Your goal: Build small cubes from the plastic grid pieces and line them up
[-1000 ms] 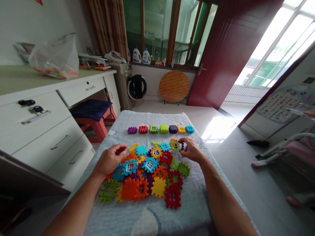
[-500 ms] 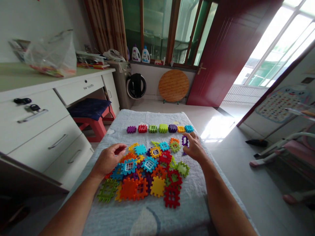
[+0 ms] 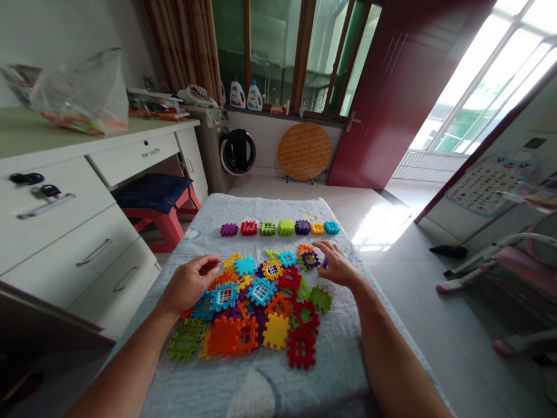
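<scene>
The left hand rests at the left side of the pile of toothed plastic pieces, its fingers loosely curled; the inside of the curl is shadowed, so I cannot tell whether it grips anything. The right hand is at the pile's far right corner, thumb and forefinger parted and apparently released. Just beside them a purple frame lies over a green piece, which shows only in part through and around it. Whether the fingertips touch the frame is too small to make out. A scrap of purple shows by the thumb, the rest of it hidden by the hand.

In the pile many pieces overlap. Purple ones are mostly covered, while a yellow square and a red lattice lie in plain sight at the near side. Beyond the pile, a row of seven blocks stands on the cloth-covered bench. Both forearms and the bench's near end are cut off by the lower edge.
</scene>
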